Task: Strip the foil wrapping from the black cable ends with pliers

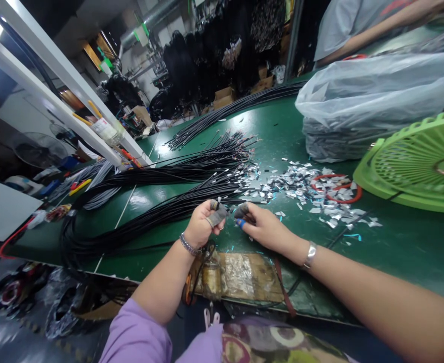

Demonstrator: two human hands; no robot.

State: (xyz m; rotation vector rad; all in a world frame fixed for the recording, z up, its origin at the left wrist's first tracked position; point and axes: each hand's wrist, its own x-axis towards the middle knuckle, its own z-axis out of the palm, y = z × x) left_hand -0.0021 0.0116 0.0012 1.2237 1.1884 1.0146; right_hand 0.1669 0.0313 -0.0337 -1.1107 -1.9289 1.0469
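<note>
My left hand (pixel 205 222) is closed in a pinch, its fingertips wrapped in grey tape, and it grips the end of a thin black cable (pixel 157 214) from the long bundle lying across the green table (pixel 403 242). My right hand (pixel 261 226), also with taped fingertips and a blue cap on one finger, pinches the same cable end just to the right. The two hands almost touch. What sits between the fingertips is too small to make out. Both wrists carry metal bracelets.
A heap of silver foil scraps (pixel 301 189) with a red ring (pixel 337 187) lies beyond my right hand. A green fan grille (pixel 414 166) and a filled clear plastic bag (pixel 369 101) stand at the right. More black cables (pixel 222 118) stretch away. Another person's arm (pixel 380 25) rests at the top right.
</note>
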